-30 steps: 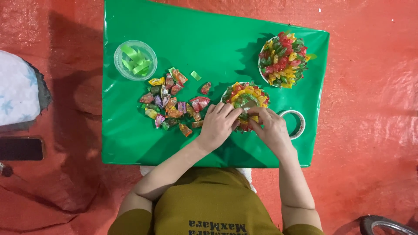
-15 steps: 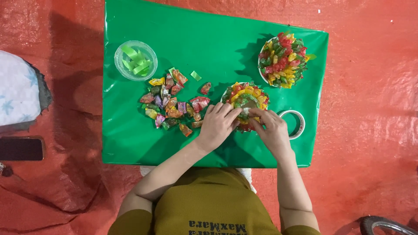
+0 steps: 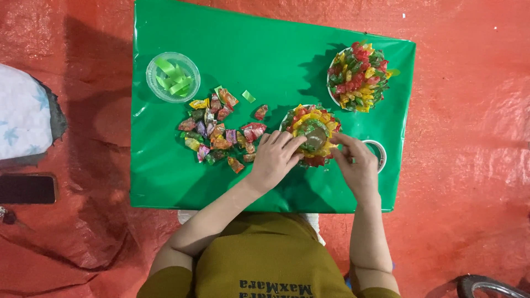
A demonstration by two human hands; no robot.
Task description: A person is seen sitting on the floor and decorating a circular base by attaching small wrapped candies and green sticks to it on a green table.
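Little had shifted since the earlier frames: left hand [image 3: 274, 160] and right hand [image 3: 356, 165] stayed curled, fingertips pinching the candy ring [image 3: 311, 135] between them. It looked light, crinkly and fragile, best gripped at its rim; loose candies [image 3: 221, 132] lay left.

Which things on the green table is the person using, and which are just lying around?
In use:
left hand and right hand on the candy ring
loose candy pile
cup of green strips
tape roll

Just lying about:
finished candy ring
dark phone
white cloth
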